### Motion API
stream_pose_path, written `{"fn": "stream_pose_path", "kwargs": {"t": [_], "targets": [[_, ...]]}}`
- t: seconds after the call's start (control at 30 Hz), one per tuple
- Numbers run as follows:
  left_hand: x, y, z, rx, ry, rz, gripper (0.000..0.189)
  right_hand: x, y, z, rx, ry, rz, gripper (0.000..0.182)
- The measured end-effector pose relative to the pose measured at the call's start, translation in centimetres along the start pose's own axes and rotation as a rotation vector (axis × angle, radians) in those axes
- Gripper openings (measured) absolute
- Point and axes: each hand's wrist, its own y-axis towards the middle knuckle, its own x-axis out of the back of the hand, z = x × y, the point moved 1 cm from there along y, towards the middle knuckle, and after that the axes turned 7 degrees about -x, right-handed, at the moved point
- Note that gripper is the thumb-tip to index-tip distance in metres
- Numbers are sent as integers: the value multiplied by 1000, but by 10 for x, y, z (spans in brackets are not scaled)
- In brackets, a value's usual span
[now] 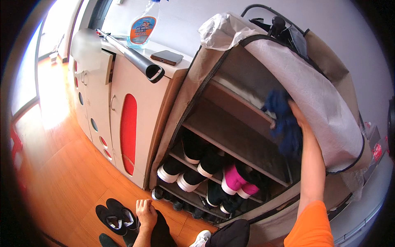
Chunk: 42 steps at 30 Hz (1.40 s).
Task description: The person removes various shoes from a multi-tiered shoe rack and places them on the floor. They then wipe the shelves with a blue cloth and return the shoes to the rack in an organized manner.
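Note:
My right hand (296,112) grips a dark blue cloth (282,123) inside a fabric-covered shoe rack (176,132). The cloth hangs down at the right end of an upper shelf (243,97) and looks blurred. The rack's pale front flap (308,89) is rolled back over the top and right side, close above my right forearm. Low in front of me, my left hand (145,213) is curled into a loose fist beside my dark trouser leg, with nothing visible in it. Black shoes with white soles (191,180) and a pink pair (233,180) stand on the lower shelves.
Left of the rack stands a cream cabinet (117,123). On it are a spray bottle (143,31), a phone (167,57) and a grey tube (135,58) jutting past the front edge. Black slip-on shoes (115,216) lie on the wooden floor (74,176). Clear plastic (219,32) covers the rack's top corner.

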Motion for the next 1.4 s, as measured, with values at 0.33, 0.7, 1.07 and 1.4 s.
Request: {"fn": "stream_pose_path", "kwargs": {"t": [0.33,0.7,1.07,1.4], "targets": [[-6,4,-1,9,85,56,12,-109,103,197,441,193,943,57],[3,5,4,4,126,37,11,-97,84,30,114,-451,1051,34],[-4,10,-6,-14,161,94,9,-141,112,197,216,3,762,64],[17,5,5,39,190,56,9,-112,77,61,80,-626,1204,40]]}}
